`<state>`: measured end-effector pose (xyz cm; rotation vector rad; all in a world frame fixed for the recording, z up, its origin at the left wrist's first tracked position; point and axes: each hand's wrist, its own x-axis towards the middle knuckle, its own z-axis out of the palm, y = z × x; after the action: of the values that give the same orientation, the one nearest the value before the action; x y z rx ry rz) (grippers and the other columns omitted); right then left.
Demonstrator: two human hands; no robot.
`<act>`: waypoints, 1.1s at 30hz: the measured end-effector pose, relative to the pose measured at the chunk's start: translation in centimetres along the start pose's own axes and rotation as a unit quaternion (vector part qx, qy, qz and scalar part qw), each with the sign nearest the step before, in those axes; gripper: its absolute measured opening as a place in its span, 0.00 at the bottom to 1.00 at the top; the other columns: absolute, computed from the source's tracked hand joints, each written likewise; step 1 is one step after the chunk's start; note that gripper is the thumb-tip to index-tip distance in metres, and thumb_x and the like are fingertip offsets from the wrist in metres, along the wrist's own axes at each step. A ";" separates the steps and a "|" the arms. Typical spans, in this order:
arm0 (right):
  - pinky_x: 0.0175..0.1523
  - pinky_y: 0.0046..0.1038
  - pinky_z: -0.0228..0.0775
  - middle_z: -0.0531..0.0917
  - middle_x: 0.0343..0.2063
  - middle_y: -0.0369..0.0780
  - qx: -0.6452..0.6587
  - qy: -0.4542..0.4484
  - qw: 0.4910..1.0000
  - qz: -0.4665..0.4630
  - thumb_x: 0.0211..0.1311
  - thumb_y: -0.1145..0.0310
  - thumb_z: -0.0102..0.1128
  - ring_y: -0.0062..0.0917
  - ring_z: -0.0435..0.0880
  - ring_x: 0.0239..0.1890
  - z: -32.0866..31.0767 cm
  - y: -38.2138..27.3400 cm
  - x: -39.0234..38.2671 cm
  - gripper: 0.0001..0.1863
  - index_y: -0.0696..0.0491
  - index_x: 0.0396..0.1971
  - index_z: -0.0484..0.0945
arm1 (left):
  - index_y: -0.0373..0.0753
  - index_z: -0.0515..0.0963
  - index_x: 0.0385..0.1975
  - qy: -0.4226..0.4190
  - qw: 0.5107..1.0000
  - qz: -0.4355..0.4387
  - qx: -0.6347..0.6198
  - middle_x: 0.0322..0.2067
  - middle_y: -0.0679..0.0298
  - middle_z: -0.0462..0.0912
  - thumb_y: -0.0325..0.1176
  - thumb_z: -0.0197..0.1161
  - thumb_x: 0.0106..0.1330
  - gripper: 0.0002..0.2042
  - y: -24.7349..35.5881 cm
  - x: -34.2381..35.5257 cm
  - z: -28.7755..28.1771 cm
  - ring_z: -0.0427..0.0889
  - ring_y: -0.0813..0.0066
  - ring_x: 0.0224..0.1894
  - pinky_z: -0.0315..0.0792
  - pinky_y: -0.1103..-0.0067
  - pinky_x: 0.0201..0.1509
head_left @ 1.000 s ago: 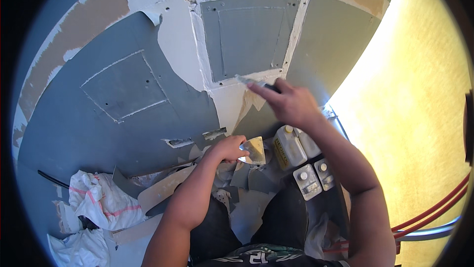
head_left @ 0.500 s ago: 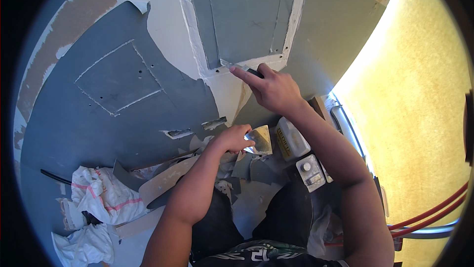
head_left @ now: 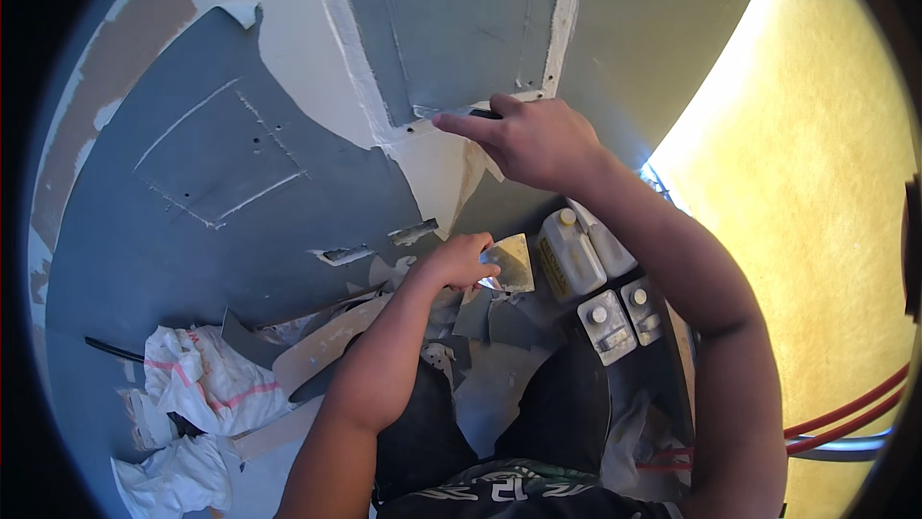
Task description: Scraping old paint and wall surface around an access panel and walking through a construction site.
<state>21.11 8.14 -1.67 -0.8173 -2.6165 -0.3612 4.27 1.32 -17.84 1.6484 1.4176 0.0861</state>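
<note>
My right hand (head_left: 543,140) grips a putty knife (head_left: 487,114) by its dark handle, index finger stretched along it. Its blade tip lies against the lower edge of a grey square panel (head_left: 461,20), where a white filler border (head_left: 351,48) surrounds it. Lower down, my left hand (head_left: 461,262) holds a square metal plate (head_left: 514,263), its face turned up and smeared with something pale. Most of the knife's blade is hidden behind my right hand's fingers.
White plastic jugs (head_left: 569,255) and smaller containers (head_left: 607,327) stand right of my knees. Board scraps (head_left: 519,320) lie below the wall. White sacks (head_left: 211,375) are at the left. Another grey panel (head_left: 221,154) has a scored outline. Red hoses (head_left: 855,409) run at the right.
My right hand has shifted slightly left and up in the picture, elbow swung outward, still at the panel's lower edge. The view has tilted slightly; my left hand stays nearly in place.
</note>
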 end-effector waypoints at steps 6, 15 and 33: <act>0.30 0.35 0.81 0.80 0.31 0.43 -0.064 -0.060 0.996 0.004 0.64 0.68 0.58 0.35 0.86 0.27 -0.8 -0.3 0.0 0.34 0.22 0.67 0.69 | 0.34 0.73 0.50 -0.023 1.000 0.000 -0.007 0.28 0.57 0.86 0.38 0.69 0.65 0.20 1.1 1.5 0.5 0.81 0.74 0.19 0.76 0.75 0.24; 0.28 0.35 0.80 0.79 0.34 0.43 -0.082 -0.049 0.995 0.012 0.63 0.68 0.60 0.34 0.85 0.25 0.2 2.6 -1.8 0.36 0.18 0.68 0.67 | 0.34 0.73 0.50 -0.018 1.000 -0.017 -0.008 0.29 0.58 0.86 0.39 0.68 0.65 0.19 0.2 1.5 -0.4 0.81 0.75 0.19 0.75 0.76 0.24; 0.30 0.37 0.81 0.81 0.33 0.42 -0.138 -0.050 0.987 0.067 0.75 0.61 0.50 0.36 0.86 0.27 -1.8 6.9 -5.8 0.27 0.17 0.68 0.67 | 0.34 0.73 0.51 -0.004 1.000 -0.031 -0.004 0.34 0.58 0.87 0.38 0.67 0.67 0.19 0.2 -2.4 -1.2 0.84 0.76 0.23 0.76 0.76 0.25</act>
<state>30.12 10.16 -1.60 -1.1214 -2.6207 -0.6712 2.91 0.10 -15.82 1.5962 1.4583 0.0494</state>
